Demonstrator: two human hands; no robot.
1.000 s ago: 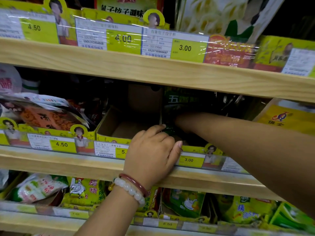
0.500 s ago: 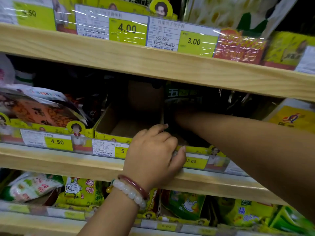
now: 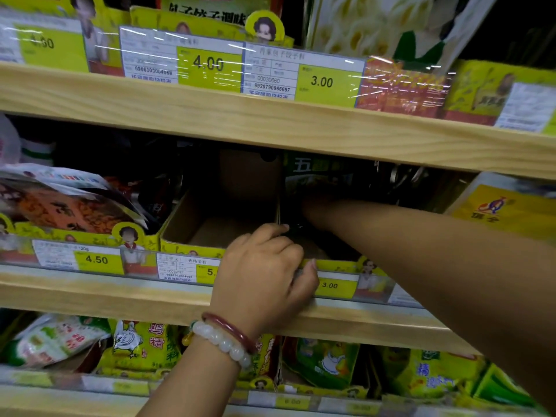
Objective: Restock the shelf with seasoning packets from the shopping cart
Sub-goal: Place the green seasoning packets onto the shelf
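On the middle wooden shelf (image 3: pixel 270 296) stand yellow cardboard display boxes. My left hand (image 3: pixel 264 275), with bead bracelets at the wrist, grips the front edge of the box (image 3: pixel 340 264) behind the 3.00 price tag, fingers curled over its rim. My right arm reaches deep into that same box, and my right hand (image 3: pixel 311 207) is lost in the dark at the back. Just above it stand dark green seasoning packets (image 3: pixel 319 171). I cannot see whether the right hand holds one. The neighbouring box (image 3: pixel 210 227) to the left looks empty. No shopping cart is in view.
The upper shelf board (image 3: pixel 270 121) hangs low over the boxes and carries price tags. Orange snack packets (image 3: pixel 66 209) fill the box at left, and a yellow packet (image 3: pixel 505 212) sits at right. Yellow chicken-seasoning bags (image 3: pixel 144 344) line the lower shelf.
Both hands keep their places; the left stays on the box edge and the right arm stays inside. Only my view has shifted slightly.
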